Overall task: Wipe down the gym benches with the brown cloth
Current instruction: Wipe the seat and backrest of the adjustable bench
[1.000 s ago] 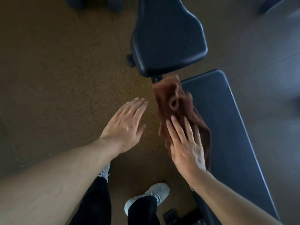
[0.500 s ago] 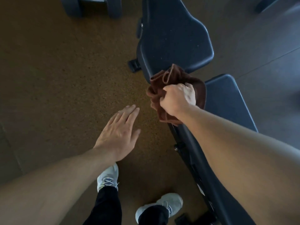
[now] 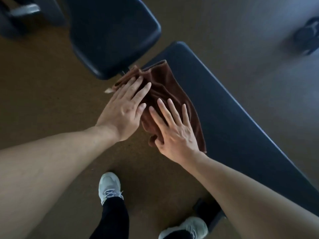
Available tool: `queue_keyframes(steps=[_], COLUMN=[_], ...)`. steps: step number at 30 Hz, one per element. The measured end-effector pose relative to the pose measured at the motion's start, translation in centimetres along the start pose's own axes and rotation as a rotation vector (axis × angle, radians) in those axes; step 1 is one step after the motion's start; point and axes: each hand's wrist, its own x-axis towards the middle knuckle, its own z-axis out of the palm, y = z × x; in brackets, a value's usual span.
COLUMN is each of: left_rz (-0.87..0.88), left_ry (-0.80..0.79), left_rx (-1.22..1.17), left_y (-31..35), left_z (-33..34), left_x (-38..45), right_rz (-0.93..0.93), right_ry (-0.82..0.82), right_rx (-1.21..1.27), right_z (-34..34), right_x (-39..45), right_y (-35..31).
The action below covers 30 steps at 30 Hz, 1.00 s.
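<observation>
Speckled brown gym flooring (image 3: pixel 43 87) fills the left and middle of the frame, greyer toward the upper right. At upper left sits blurred dark equipment (image 3: pixel 20 12). Next, top centre, is a dark padded seat (image 3: pixel 110 33). Below it the left hand (image 3: pixel 123 109) lies flat with straight fingers, slightly spread, pressing the left part of the brown cloth (image 3: pixel 165 87). That cloth is rumpled on the near end of the long bench pad (image 3: pixel 233 114), which runs toward lower right. The right hand (image 3: pixel 174 130) rests on the cloth's lower part, fingers straight and apart. Two pale sneakers (image 3: pixel 108 185) show at bottom centre. No readable writing is visible.
</observation>
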Motion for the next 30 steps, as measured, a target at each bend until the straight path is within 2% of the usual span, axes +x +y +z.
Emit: queue_keyframes(steps=[4,13,18,22,26,30], left_rz=[0.182,0.446,0.611,0.674,0.648,0.653], left_ry=[-0.182,-0.398,-0.542,-0.625,-0.710,-0.751], left_rx=[0.150,0.391,0.373,0.321,0.334,0.329], left_y=[5.5,19.6,30.2,39.2,45.2,47.8], left_z=[4.5,15.2,21.3,26.7,30.3,31.5], left_x=[0.1,-5.5,-7.8,-8.9,-8.1,-5.1], right_rz=[0.135,0.218,0.329,0.517,0.700,0.846], right_ry=[0.016,0.022,0.031,0.078,0.163,0.235], right_rx=[0.055,0.030,0.025,0.118,0.253,0.432], right_z=[2.0,6.7,8.8,10.5,11.2,10.9], right_x=[-7.9,-27.4,-40.7,-49.9,-53.3,-52.4], right_y=[2.7,9.6,13.6,15.9,17.7,20.5])
